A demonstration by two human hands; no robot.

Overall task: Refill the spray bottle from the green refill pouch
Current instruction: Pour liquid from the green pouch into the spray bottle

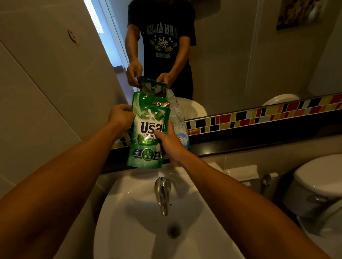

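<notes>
The green refill pouch [146, 131] is held upright over the dark ledge behind the sink. My left hand [120, 118] grips its upper left edge. My right hand [170, 142] holds its lower right side from the front. Right behind the pouch stands a clear plastic bottle [178, 118] with a blue label, partly hidden by the pouch and my right hand. Its top is not visible, so I cannot tell whether it carries a spray head.
A white sink [134, 244] with a chrome tap [163, 193] lies below my arms. A mirror [241, 42] above the ledge reflects a person holding the pouch. A multicoloured tile strip [267, 114] runs along the ledge. A toilet [329, 182] stands at the right.
</notes>
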